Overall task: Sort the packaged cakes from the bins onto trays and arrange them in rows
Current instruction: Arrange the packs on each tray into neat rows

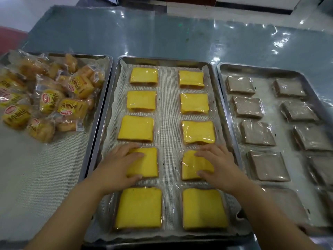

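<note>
The middle metal tray (167, 60) holds yellow packaged cakes in two straight columns of several each. My left hand (117, 164) grips the fourth cake of the left column (146, 162), fingers over its far edge and thumb at its near edge. My right hand (219, 164) grips the fourth cake of the right column (192, 165) in the same way. Both cakes lie flat on the tray's mesh liner. Nearest to me sit two more yellow cakes (138, 207), one per column.
A left tray (100, 98) carries a loose heap of yellow-labelled wrapped small breads (52, 98) at its far end. A right tray (225, 91) holds brown packaged cakes (252, 133) in two columns. The trays stand side by side on a blue-grey plastic-covered table (180, 37).
</note>
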